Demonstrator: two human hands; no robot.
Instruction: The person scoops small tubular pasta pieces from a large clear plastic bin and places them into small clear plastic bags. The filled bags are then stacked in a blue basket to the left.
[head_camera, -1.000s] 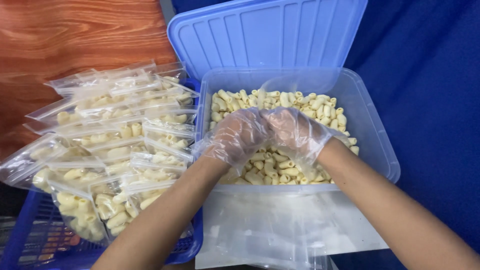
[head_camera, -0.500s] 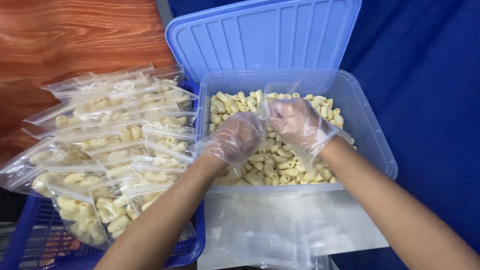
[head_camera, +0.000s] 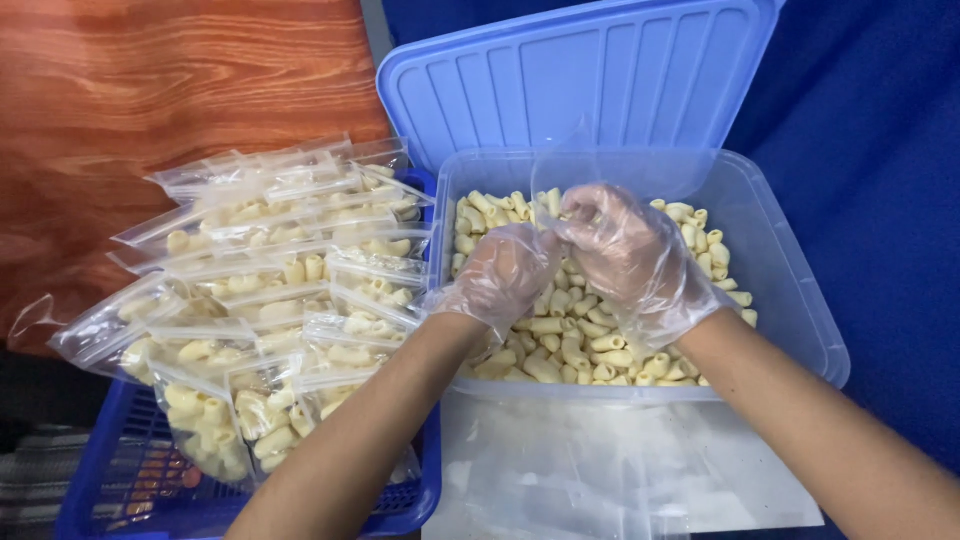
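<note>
Both my hands wear thin clear plastic gloves and hover over a clear plastic tub (head_camera: 790, 300) full of short pale pasta tubes (head_camera: 570, 340). My left hand (head_camera: 505, 275) and my right hand (head_camera: 630, 255) meet fingertip to fingertip above the pasta. Together they pinch the edge of a small clear plastic bag (head_camera: 610, 165), which stands up behind my fingers. I cannot tell whether the bag holds any pasta.
A blue lid (head_camera: 570, 80) leans behind the tub. Left of it, a blue basket (head_camera: 420, 490) holds several sealed clear bags of pasta (head_camera: 270, 290). A pile of flat empty clear bags (head_camera: 600, 470) lies in front of the tub. Wooden tabletop (head_camera: 150, 90) at left, blue cloth (head_camera: 870, 150) at right.
My hands have shifted a little farther over the pasta and drawn together at the fingertips. The clear bag now rises between them.
</note>
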